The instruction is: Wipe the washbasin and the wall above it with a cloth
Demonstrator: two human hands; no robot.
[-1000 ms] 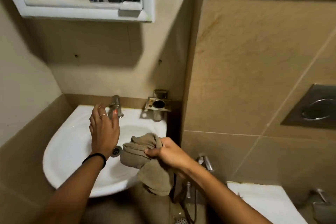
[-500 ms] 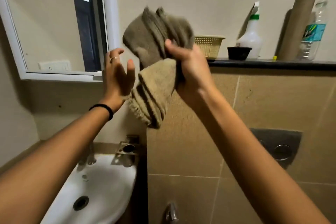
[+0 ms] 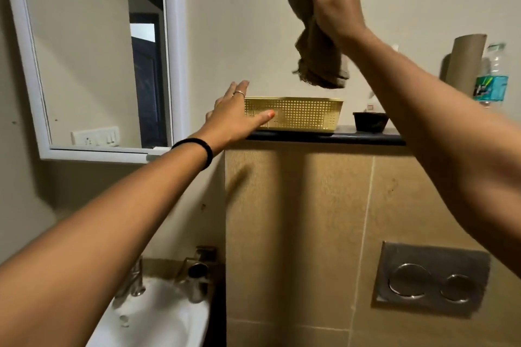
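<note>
The right hand [image 3: 337, 5] (at about one o'clock) gripped the bunched cloth [image 3: 315, 36] in a closed fist before the wall [image 3: 239, 22]. The left hand [image 3: 234, 115] reached empty, fingers spread, toward the yellow basket [image 3: 304, 113].

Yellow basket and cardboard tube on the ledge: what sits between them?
In the head view, a small black bowl sits between the yellow basket and cardboard tube; the right forearm hides the rest.
</note>
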